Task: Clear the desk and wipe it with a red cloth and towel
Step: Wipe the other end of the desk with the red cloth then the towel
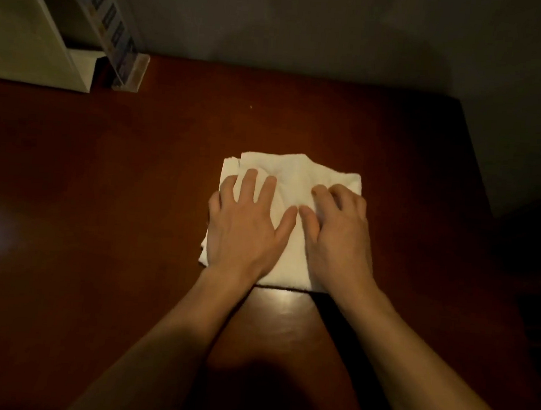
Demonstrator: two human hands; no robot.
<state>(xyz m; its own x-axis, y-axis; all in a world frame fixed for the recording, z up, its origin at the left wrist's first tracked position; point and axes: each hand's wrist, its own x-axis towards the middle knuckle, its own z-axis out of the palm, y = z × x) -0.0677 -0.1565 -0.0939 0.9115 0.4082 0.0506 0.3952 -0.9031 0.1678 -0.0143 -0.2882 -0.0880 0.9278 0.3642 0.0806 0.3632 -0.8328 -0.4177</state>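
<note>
White towel (296,187) lies at centre of the frame on the dark reddish-brown desk (102,191), folded into a rough square of several layers; the upper edge is uneven, with one layer's corner jutting at upper left and a soft crease running across the middle. Lower edge is straight and casts a thin dark shadow on the wood; a glossy patch of reflected light sits on the desk just below it. Fabric looks plain, off-white in the dim light, no pattern visible. Left hand (245,225) rests palm down on the left half of the towel, fingers straight and spread, thumb angled toward the centre; it presses flat and grips nothing. Right hand (338,232) lies palm down on the right half, fingers slightly bent at the knuckles with the tips on the cloth, thumb stretched toward the left thumb, the two thumb tips nearly touching; whether the fingertips bunch any fabric I cannot tell. Both bare forearms enter from the bottom of the frame and converge toward the towel. Upper left of the frame: a pale box-like organiser (33,40) and a clear stand holding printed cards (119,47), well apart from the towel, against the grey wall (309,23)
</note>
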